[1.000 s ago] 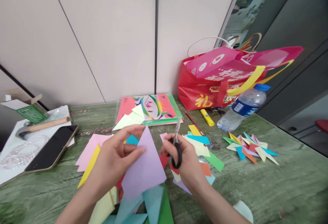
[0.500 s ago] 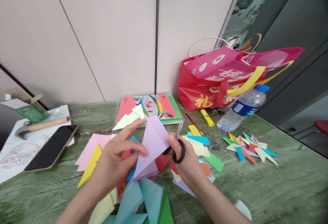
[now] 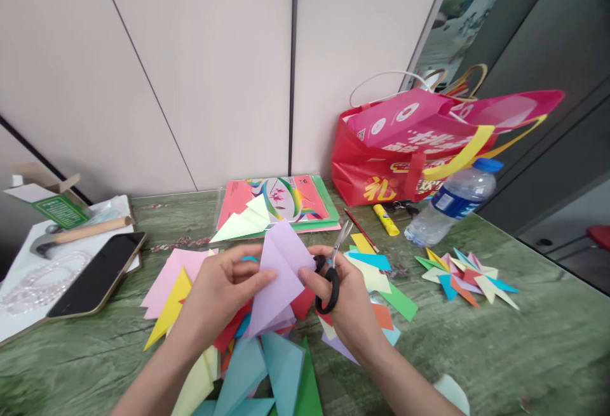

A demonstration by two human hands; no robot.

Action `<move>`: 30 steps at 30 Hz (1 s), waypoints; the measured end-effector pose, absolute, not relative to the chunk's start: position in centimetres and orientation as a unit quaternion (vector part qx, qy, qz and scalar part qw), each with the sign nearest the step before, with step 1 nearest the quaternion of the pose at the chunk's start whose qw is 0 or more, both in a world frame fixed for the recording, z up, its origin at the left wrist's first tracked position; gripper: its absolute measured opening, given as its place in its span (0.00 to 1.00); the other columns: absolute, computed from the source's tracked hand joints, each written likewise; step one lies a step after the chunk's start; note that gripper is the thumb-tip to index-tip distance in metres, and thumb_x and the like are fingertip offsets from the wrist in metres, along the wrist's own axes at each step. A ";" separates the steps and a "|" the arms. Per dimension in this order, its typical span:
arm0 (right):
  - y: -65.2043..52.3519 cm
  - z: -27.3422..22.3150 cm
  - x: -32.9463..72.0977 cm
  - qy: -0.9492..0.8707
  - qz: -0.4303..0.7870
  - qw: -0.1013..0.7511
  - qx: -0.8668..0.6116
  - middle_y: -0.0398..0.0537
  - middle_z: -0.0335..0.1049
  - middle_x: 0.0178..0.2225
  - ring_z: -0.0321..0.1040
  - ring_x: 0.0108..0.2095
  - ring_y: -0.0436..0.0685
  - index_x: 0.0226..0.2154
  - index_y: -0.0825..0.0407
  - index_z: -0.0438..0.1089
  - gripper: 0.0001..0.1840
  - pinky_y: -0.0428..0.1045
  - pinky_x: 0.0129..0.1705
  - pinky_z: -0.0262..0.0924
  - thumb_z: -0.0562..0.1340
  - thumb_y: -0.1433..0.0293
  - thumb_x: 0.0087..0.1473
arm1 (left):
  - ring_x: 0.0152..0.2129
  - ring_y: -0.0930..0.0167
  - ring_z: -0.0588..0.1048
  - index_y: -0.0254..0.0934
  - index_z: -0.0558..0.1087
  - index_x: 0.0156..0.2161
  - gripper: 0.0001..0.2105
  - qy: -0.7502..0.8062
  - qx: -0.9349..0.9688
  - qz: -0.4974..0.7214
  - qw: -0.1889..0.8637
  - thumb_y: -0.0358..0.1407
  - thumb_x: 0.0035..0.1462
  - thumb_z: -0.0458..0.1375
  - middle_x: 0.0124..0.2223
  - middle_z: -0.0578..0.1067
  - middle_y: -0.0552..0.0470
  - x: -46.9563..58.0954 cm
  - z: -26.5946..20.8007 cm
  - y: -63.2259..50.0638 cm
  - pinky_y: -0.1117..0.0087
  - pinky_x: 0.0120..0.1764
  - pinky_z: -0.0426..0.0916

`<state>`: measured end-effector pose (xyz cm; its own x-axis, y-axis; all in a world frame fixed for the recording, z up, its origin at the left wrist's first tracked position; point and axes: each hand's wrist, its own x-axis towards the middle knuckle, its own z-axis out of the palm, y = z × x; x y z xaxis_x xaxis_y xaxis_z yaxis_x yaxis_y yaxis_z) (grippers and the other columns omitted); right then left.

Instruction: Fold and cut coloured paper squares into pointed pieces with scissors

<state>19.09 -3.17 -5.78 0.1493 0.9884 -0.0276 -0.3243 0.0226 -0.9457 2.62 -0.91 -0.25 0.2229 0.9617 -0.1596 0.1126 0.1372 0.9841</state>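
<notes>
A folded piece of purple paper [image 3: 281,270] is held up between my two hands. My left hand [image 3: 226,292] pinches its left edge between thumb and fingers. At its right corner, my right hand [image 3: 340,295] touches the paper with thumb and fingers while also holding black-handled scissors [image 3: 328,292]. The scissor blades point up and away from me, slightly apart and clear of the paper. Below lie folded teal paper pieces [image 3: 243,371], with more purple paper just behind them. Pink paper [image 3: 166,276] and a folded yellow piece [image 3: 169,311] rest left of my left hand.
Behind my hands lies a colour paper pack [image 3: 305,197] with pale folded paper on it. A red bag [image 3: 366,168], water bottle [image 3: 450,203], glue stick [image 3: 386,220] and paper stars [image 3: 469,273] occupy the right. At left are a phone [image 3: 95,276] and hammer [image 3: 86,230].
My left fingers have drawn down and curled in on the paper's left edge. My right thumb and fingers have come onto its right corner, and the scissors have shifted slightly right.
</notes>
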 end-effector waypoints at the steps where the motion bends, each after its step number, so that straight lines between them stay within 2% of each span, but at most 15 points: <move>1: -3.2 -5.7 19.1 -0.373 0.533 0.611 -0.451 0.38 0.64 0.23 0.59 0.23 0.48 0.35 0.51 0.66 0.16 0.44 0.25 0.53 0.68 0.65 0.43 | 0.24 0.68 0.77 0.34 0.74 0.36 0.13 0.502 0.544 0.360 0.568 0.36 0.42 0.66 0.26 0.80 0.51 2.6 -0.4 -0.9 0.72 0.26 0.71; 4: -3.3 -5.5 19.0 -0.388 0.535 0.597 -0.455 0.38 0.67 0.23 0.62 0.23 0.49 0.35 0.52 0.66 0.17 0.44 0.26 0.55 0.68 0.65 0.42 | 0.22 0.70 0.76 0.34 0.74 0.26 0.07 0.504 0.549 0.359 0.562 0.37 0.43 0.65 0.25 0.79 0.52 2.6 -0.7 -0.9 0.74 0.25 0.69; 7: -3.4 -5.4 19.0 -0.401 0.550 0.575 -0.454 0.39 0.70 0.21 0.65 0.23 0.51 0.35 0.52 0.66 0.20 0.46 0.26 0.58 0.70 0.66 0.38 | 0.22 0.71 0.75 0.35 0.75 0.27 0.06 0.495 0.552 0.364 0.564 0.37 0.45 0.64 0.25 0.79 0.53 2.6 -0.7 -0.9 0.76 0.24 0.69; 10: -3.4 -5.4 19.0 -0.401 0.531 0.585 -0.463 0.40 0.71 0.19 0.66 0.22 0.52 0.33 0.52 0.66 0.17 0.46 0.25 0.59 0.69 0.66 0.40 | 0.23 0.72 0.76 0.36 0.75 0.31 0.07 0.470 0.561 0.364 0.576 0.39 0.49 0.61 0.27 0.79 0.53 2.8 -0.6 -1.0 0.76 0.26 0.69; 13: -3.4 -5.5 19.1 -0.395 0.515 0.604 -0.463 0.41 0.71 0.20 0.66 0.22 0.52 0.32 0.52 0.67 0.15 0.46 0.24 0.58 0.69 0.66 0.42 | 0.23 0.70 0.76 0.36 0.75 0.32 0.10 0.455 0.561 0.317 0.614 0.42 0.49 0.61 0.25 0.79 0.53 3.3 -0.5 -1.1 0.73 0.28 0.71; 15: -3.4 -5.5 19.1 -0.398 0.521 0.605 -0.453 0.41 0.72 0.20 0.67 0.22 0.52 0.32 0.52 0.67 0.14 0.46 0.24 0.58 0.69 0.66 0.42 | 0.19 0.70 0.75 0.35 0.76 0.31 0.13 0.465 0.561 0.281 0.625 0.44 0.49 0.60 0.22 0.77 0.53 3.6 -0.4 -1.2 0.72 0.25 0.70; 20: -3.4 -5.6 19.1 -0.402 0.517 0.601 -0.459 0.42 0.72 0.20 0.70 0.24 0.54 0.33 0.52 0.68 0.14 0.46 0.26 0.60 0.68 0.65 0.43 | 0.06 0.78 0.61 0.35 0.75 0.25 0.16 0.496 0.590 0.251 0.585 0.46 0.51 0.56 0.13 0.72 0.55 3.5 -0.4 -1.2 0.79 0.13 0.55; 26: -3.1 -5.6 19.1 -0.378 0.528 0.605 -0.461 0.43 0.72 0.23 0.70 0.24 0.53 0.33 0.52 0.67 0.17 0.46 0.25 0.61 0.68 0.63 0.41 | 0.07 0.80 0.56 0.33 0.75 0.26 0.17 0.520 0.589 0.294 0.544 0.45 0.53 0.55 0.11 0.67 0.57 2.4 -0.3 -0.7 0.79 0.13 0.49; 30: -3.3 -5.6 18.8 -0.431 0.598 0.521 -0.431 0.42 0.70 0.21 0.66 0.22 0.51 0.34 0.53 0.68 0.20 0.45 0.24 0.59 0.69 0.60 0.40 | 0.07 0.80 0.56 0.34 0.73 0.23 0.15 0.531 0.570 0.355 0.517 0.44 0.53 0.55 0.09 0.64 0.59 1.4 0.2 -0.6 0.79 0.13 0.48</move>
<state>18.85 -3.31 -5.56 -0.0864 0.9941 -0.0657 -0.2505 -0.0855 -0.9643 1.40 -0.61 0.23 0.1831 0.9724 -0.1444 0.2380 0.0986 0.9662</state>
